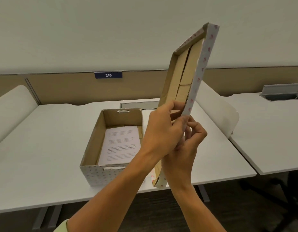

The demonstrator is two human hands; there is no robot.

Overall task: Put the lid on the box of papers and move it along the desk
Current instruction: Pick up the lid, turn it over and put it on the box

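Note:
An open cardboard box, white with small pink marks outside, stands on the white desk. Printed papers lie flat inside it. The matching lid is held up on edge in the air to the right of the box, its brown inside facing left. My left hand grips the lid's lower part from the inside face. My right hand pinches the same edge from the outer side. The lid's bottom corner shows below my hands.
A beige partition with a blue "216" label runs behind the desk. White side dividers stand at both ends. A cable hatch lies behind the box. Another desk is to the right.

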